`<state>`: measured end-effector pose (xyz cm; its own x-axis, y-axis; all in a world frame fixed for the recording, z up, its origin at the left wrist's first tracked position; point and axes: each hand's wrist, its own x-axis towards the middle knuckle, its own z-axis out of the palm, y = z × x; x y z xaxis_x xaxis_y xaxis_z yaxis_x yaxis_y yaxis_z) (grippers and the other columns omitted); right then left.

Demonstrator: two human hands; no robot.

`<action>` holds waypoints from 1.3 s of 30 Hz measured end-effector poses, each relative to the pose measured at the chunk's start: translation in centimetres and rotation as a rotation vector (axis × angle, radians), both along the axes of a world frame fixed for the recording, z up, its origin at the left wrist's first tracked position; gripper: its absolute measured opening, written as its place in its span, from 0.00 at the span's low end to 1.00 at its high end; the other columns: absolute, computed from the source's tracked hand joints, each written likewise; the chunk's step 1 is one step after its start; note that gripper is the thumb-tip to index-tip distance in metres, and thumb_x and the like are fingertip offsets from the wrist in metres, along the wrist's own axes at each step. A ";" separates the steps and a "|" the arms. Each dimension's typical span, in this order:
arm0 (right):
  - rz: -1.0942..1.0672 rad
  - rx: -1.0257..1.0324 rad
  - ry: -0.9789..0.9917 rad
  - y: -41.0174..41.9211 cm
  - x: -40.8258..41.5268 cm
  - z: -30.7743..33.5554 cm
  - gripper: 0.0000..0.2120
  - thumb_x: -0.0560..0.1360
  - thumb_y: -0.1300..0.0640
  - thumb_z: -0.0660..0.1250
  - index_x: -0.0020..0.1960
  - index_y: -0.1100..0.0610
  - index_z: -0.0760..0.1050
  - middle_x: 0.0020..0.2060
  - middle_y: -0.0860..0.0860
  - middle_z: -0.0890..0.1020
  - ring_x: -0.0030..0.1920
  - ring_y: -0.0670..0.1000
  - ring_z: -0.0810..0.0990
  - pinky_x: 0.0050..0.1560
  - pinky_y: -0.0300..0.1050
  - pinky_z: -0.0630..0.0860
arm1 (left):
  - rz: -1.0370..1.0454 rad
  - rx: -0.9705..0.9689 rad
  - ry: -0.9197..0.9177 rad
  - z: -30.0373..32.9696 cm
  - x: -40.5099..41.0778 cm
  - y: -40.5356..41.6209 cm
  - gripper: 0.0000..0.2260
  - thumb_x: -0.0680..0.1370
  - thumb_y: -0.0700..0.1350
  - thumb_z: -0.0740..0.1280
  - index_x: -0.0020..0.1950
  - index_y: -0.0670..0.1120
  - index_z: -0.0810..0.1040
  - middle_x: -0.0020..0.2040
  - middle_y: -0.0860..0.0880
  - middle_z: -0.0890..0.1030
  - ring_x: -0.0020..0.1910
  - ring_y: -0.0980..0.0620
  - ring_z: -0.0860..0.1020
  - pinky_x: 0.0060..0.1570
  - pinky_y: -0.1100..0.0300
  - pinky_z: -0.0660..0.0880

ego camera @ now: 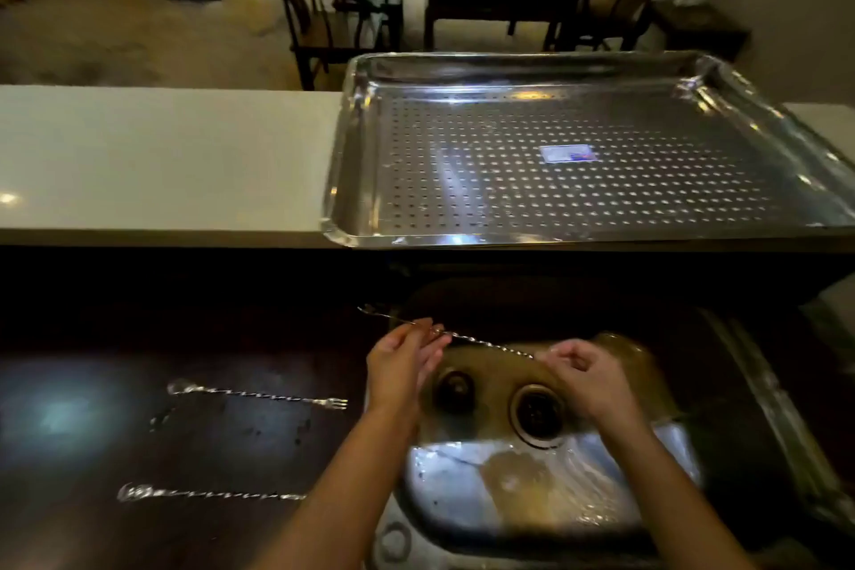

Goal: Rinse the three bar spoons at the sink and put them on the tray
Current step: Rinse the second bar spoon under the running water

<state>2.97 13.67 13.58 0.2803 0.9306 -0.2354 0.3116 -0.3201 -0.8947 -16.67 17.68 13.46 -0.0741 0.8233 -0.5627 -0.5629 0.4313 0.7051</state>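
Over the steel sink [462, 491] I hold one bar spoon [486, 341] level, its twisted stem running between both hands and its forked end sticking out to the left. My left hand [402, 361] pinches the stem near the fork. My right hand [587, 377] grips the other end, which hides the bowl. Two more bar spoons lie on the dark counter to the left: one [259, 395] with its fork pointing right, another [208, 494] nearer me. The perforated steel tray [361, 153] sits on the raised white ledge behind the sink, with only a small label on it.
The sink has two drain holes [536, 414] and water pooled at its bottom. The white ledge [162, 162] extends left of the tray. Dark chairs [333, 5] and a table [499, 0] stand beyond the counter. No tap shows.
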 end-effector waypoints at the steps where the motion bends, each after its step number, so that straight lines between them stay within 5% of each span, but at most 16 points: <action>1: -0.091 -0.017 0.058 -0.6 2.0 0.1 0.06 0.70 0.59 0.72 0.35 0.52 0.78 0.34 0.49 0.81 0.36 0.43 0.78 0.36 0.35 0.74 | -0.026 0.008 -0.008 0.3 2.1 0.0 0.05 0.77 0.37 0.63 0.43 0.43 0.77 0.41 0.44 0.81 0.30 0.57 0.83 0.32 0.69 0.78; 5: -0.379 0.035 0.399 -2.9 8.4 -0.1 0.03 0.72 0.62 0.68 0.41 0.56 0.79 0.38 0.53 0.81 0.40 0.50 0.78 0.45 0.46 0.75 | -0.089 0.026 -0.024 0.7 9.6 -0.6 0.04 0.77 0.36 0.64 0.43 0.40 0.76 0.41 0.43 0.81 0.30 0.56 0.83 0.32 0.70 0.78; 9: -0.584 0.133 0.668 -4.2 12.5 -0.2 0.07 0.74 0.66 0.64 0.40 0.59 0.78 0.26 0.49 0.82 0.27 0.42 0.79 0.27 0.33 0.75 | -0.103 0.041 -0.027 0.0 15.0 -1.9 0.05 0.78 0.37 0.62 0.43 0.40 0.76 0.42 0.42 0.80 0.31 0.56 0.84 0.34 0.70 0.79; 17: -0.696 0.078 0.595 -5.3 17.5 -2.1 0.08 0.74 0.61 0.67 0.36 0.55 0.77 0.30 0.50 0.77 0.26 0.43 0.71 0.23 0.30 0.68 | -0.124 0.013 0.032 -1.0 20.1 -4.2 0.05 0.78 0.37 0.63 0.48 0.37 0.77 0.43 0.41 0.81 0.34 0.55 0.84 0.33 0.69 0.79; 23: -0.841 0.229 0.551 -5.2 17.7 -2.5 0.12 0.78 0.59 0.61 0.37 0.54 0.75 0.22 0.47 0.80 0.21 0.40 0.74 0.24 0.31 0.71 | -0.120 -0.024 0.015 -1.5 21.4 -5.2 0.06 0.78 0.38 0.63 0.50 0.37 0.77 0.46 0.41 0.81 0.42 0.52 0.82 0.43 0.67 0.80; 26: -0.813 0.242 0.578 -4.9 16.5 -2.2 0.09 0.77 0.58 0.63 0.39 0.54 0.76 0.27 0.47 0.81 0.26 0.41 0.78 0.29 0.31 0.73 | -0.119 -0.028 -0.006 -1.2 22.3 -5.4 0.08 0.78 0.38 0.63 0.54 0.35 0.76 0.47 0.41 0.81 0.44 0.51 0.82 0.51 0.63 0.79; 35: -0.657 0.211 0.587 -4.6 14.6 -2.1 0.01 0.73 0.62 0.68 0.44 0.59 0.78 0.31 0.49 0.83 0.31 0.41 0.82 0.31 0.31 0.76 | -0.187 -0.022 -0.094 0.2 25.8 -6.3 0.05 0.78 0.37 0.62 0.47 0.38 0.77 0.35 0.44 0.85 0.36 0.54 0.84 0.39 0.68 0.80; 39: -0.689 0.187 0.653 -5.5 15.7 -2.5 0.08 0.77 0.58 0.62 0.41 0.58 0.76 0.31 0.51 0.83 0.31 0.46 0.82 0.32 0.34 0.76 | -0.260 -0.021 -0.083 0.0 27.2 -6.9 0.06 0.77 0.37 0.63 0.44 0.39 0.78 0.31 0.47 0.85 0.32 0.55 0.84 0.34 0.68 0.79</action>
<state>18.63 8.12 11.10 0.6452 0.6490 -0.4031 -0.4682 -0.0810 -0.8799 10.52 10.83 13.42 0.1857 0.7967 -0.5751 -0.4867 0.5830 0.6506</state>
